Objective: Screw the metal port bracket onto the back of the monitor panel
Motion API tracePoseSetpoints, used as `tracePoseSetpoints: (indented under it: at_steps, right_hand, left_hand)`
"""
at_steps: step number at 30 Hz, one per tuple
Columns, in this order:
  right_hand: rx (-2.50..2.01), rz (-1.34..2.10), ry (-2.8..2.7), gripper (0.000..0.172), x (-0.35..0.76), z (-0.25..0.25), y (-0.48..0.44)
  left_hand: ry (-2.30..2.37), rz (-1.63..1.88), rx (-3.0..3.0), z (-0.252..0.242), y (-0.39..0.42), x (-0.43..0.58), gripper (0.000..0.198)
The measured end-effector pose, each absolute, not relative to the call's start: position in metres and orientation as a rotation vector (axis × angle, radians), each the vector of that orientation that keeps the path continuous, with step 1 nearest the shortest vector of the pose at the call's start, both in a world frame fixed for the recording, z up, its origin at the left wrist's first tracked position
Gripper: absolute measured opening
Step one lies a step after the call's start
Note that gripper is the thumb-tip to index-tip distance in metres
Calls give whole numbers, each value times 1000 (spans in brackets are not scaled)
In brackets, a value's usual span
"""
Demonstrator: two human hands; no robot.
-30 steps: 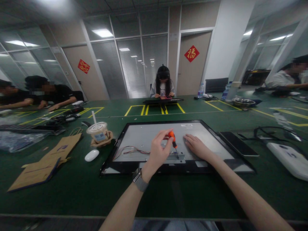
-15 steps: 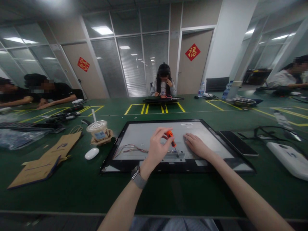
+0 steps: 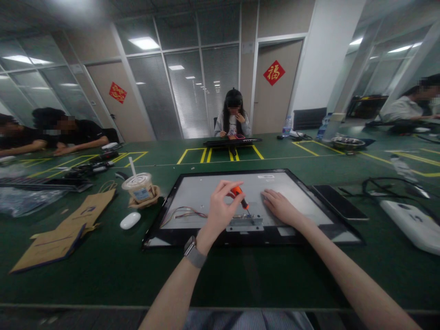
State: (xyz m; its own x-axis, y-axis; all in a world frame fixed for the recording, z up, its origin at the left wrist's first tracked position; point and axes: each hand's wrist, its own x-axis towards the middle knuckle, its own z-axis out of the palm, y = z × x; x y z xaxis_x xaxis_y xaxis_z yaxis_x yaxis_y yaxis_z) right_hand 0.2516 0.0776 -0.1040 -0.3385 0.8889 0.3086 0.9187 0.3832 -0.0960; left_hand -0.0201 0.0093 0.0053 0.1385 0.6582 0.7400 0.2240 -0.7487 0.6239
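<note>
The left hand is covering part of the orange screwdriver; its tip is showing too small to tell whether it is meeting a screw on the metal bracket. Both forearms are running off the bottom edge, the white device is being cut by the right edge, and the panel label is coming out too small to read.

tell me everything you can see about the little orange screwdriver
The screwdriver is small, with an orange handle that looks like plastic and a thin dark shaft. It is tilted, handle up and to the left, tip down at the grey metal bracket on the back of the monitor panel. The left hand pinches the handle with its fingertips; no other hand touches it.
</note>
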Motion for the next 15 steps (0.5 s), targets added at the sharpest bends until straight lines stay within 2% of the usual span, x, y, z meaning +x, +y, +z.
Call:
tracePoseSetpoints:
  at_steps: [7,15]
  right_hand:
    - [-1607,-126,-2343,47,250,-101,77]
    - [-1579,-141,-2354,47,250,-100,75]
  left_hand:
    - [744,1516,2083,9,5,-20,44]
    - [830,1604,2121,5,7,-19,24]
